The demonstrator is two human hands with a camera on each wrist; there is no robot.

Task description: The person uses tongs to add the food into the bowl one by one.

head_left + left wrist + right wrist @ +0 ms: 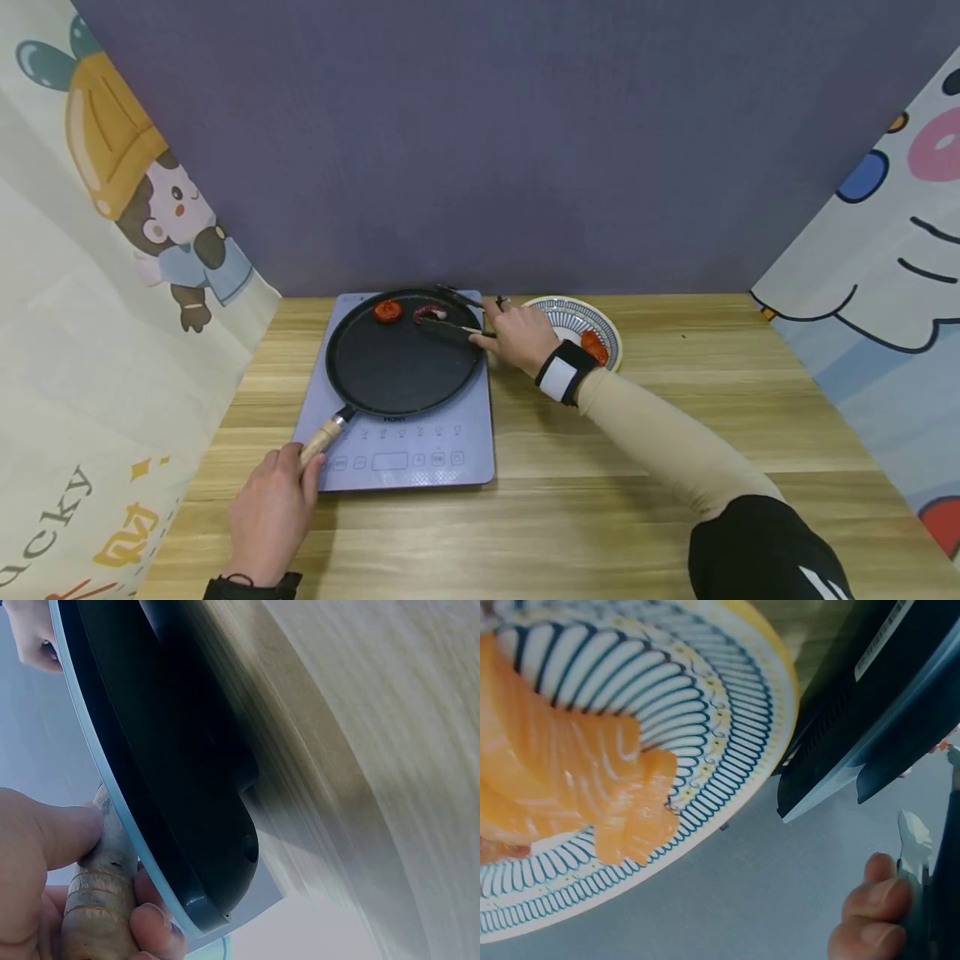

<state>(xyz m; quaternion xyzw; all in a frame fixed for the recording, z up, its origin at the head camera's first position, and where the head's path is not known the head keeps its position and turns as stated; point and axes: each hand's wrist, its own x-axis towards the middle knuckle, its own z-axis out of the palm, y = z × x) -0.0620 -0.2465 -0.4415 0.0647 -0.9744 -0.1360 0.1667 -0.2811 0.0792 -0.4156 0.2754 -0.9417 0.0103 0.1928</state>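
My left hand (272, 510) grips the wooden handle (322, 442) of a flat black frying pan (405, 375); in the left wrist view the thumb and fingers wrap round that handle (101, 915). My right hand (521, 333) holds what look like tongs (461, 327) over the pan's right rim, their two arms apart. The lower arm's tip is at a purplish-red curled piece of food (429, 313), perhaps octopus tentacle; whether it is gripped I cannot tell. Left of it in the pan lies a round red slice (387, 312), like tomato.
Under the pan is a pale induction cooker (450, 467) with a touch panel. A patterned plate (611, 321) stands to its right, behind my right wrist, bearing orange slices (562, 765) with pale lines, like salmon. The wooden table (600, 533) meets a dark wall (510, 150).
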